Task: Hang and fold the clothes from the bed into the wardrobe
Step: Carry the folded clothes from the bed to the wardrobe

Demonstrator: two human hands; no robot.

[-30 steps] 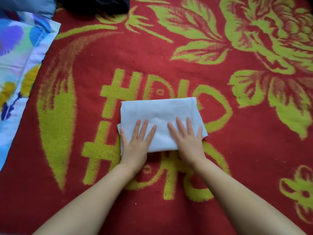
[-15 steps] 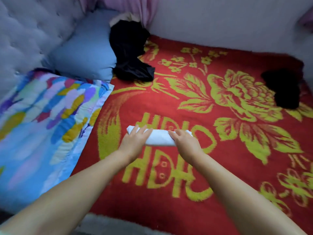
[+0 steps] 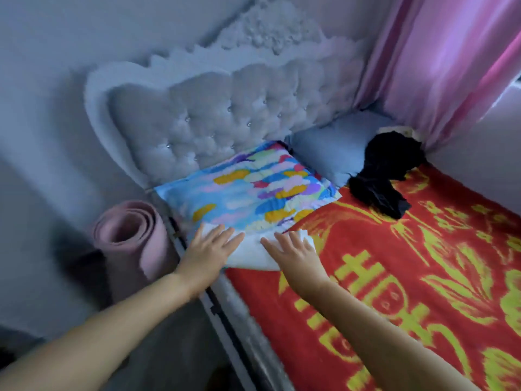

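Left hand [image 3: 207,251] & right hand [image 3: 293,255], fingers straight and spread, lie flat on the folded white cloth [image 3: 252,253] at bed edge by the pillow [image 3: 248,190]. I'd lift it w/ both palms under, keep folds square.

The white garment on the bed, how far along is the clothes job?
Done: the white garment looks folded into a compact rectangle at the edge of the red blanket. In hand: left hand and right hand rest flat on it, fingers straight. Left: carrying it to the wardrobe, which is out of view, and the crumpled black garment by the blue pillow.
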